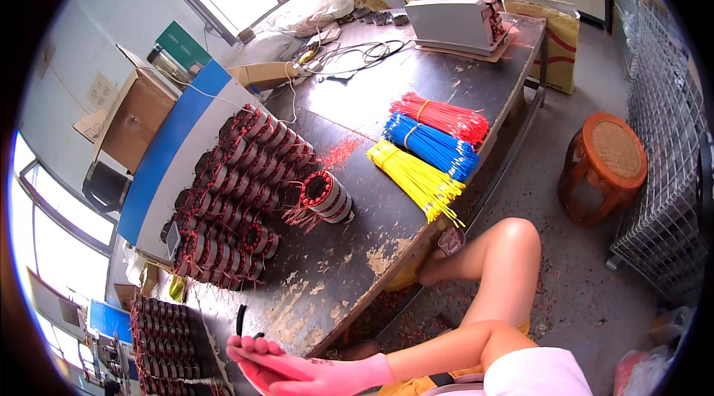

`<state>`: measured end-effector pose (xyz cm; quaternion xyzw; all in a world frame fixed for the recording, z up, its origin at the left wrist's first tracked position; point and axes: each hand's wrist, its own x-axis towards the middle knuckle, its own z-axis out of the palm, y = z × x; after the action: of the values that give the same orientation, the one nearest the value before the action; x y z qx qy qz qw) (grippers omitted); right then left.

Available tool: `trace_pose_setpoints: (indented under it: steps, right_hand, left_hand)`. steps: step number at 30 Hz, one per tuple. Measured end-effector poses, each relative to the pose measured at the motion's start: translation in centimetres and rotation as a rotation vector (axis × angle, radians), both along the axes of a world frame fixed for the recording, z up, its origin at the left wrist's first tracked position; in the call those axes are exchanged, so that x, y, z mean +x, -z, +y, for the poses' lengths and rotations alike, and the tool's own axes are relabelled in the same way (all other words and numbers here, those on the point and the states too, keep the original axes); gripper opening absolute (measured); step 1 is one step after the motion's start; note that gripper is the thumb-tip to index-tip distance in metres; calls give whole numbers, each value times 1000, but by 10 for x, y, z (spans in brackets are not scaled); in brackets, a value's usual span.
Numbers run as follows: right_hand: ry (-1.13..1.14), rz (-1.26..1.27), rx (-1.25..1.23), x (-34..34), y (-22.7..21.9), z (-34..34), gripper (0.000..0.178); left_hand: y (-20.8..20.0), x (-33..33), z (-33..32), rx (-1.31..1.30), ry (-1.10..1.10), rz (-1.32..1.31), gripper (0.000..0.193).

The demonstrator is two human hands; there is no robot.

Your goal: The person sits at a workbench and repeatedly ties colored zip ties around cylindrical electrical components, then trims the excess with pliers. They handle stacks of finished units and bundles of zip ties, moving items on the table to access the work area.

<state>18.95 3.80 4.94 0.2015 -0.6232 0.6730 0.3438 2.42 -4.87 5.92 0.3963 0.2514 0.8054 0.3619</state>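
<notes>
At the lower edge, my right hand [327,376] wears a pink glove, its fingers pressed together and pointing left. A thin black object [240,319] sticks up past the fingertips; its lower part is hidden, so its kind cannot be told. My left hand cannot be made out. Nearest on the worn dark table [349,247] stands a short stack of ring-shaped motor stators [329,197] with red windings and loose red wires. Farther right lie tied bundles of cut wires: yellow wires [416,179], blue wires [433,147] and red wires [440,118].
Many stacked stators [238,188] fill the table's left side against a blue-and-white board [175,158]; another group [163,336] stands lower left. A grey machine [457,24] sits at the far end. To the right are a wooden stool [604,165] and wire-mesh cage [662,150].
</notes>
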Motion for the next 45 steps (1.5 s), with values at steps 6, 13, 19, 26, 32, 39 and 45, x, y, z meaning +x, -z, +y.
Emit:
trace_pose_setpoints:
  steps: [6, 13, 19, 26, 32, 39, 45]
  right_hand:
    - [-166, -172, 126, 89, 42, 43, 35]
    - [133, 550, -6, 109, -117, 99, 26]
    - [156, 600, 17, 103, -126, 90, 24]
    - [203, 591, 71, 109, -127, 87, 21]
    - [223, 575, 118, 99, -122, 86, 19]
    - [276, 563, 204, 80, -118, 91, 17]
    - [290, 547, 281, 65, -112, 91, 15]
  left_hand:
    - [-47, -36, -52, 324, 159, -274, 23]
    - [-42, 47, -14, -119, -834, 14, 28]
    - [-40, 66, -21, -179, -990, -36, 24]
    - [-27, 44, -33, -130, -768, 95, 24]
    - [-35, 78, -9, -343, -1134, -166, 28]
    - [-23, 66, -16, -292, -952, -65, 26]
    - [-12, 59, -18, -255, -886, -138, 24]
